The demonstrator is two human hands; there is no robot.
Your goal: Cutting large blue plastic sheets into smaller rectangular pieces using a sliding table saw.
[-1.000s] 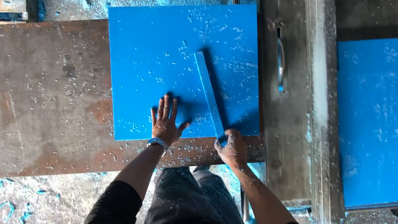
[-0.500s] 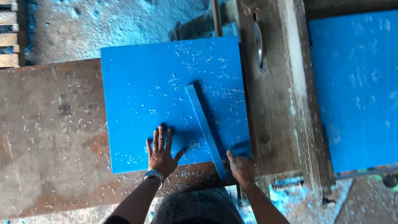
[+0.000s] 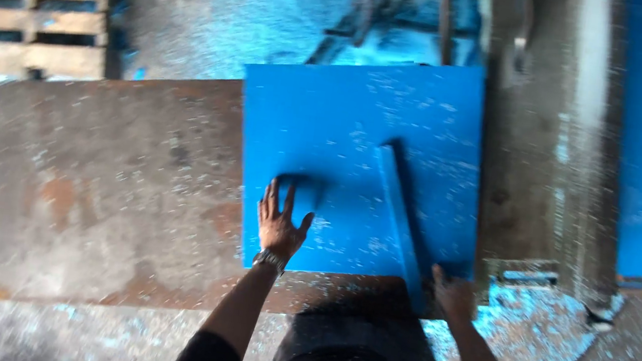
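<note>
A flat blue plastic sheet [image 3: 355, 168] lies whole on a rusty brown metal table [image 3: 92, 185], a narrow blue strip [image 3: 398, 214] resting across it; no cut shows yet. The left hand [image 3: 280, 224] presses flat, fingers spread, on the sheet's near edge. The right hand [image 3: 454, 293] meets the strip's near end at the sheet's corner, its grip unclear. A grey saw bench [image 3: 545, 151] stands just beyond the right hand.

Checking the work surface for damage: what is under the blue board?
The blue board lies on a rusty brown table, bare to its left. The left hand presses flat on it, and a blue strip lies on top. The surface beneath is covered.
</note>
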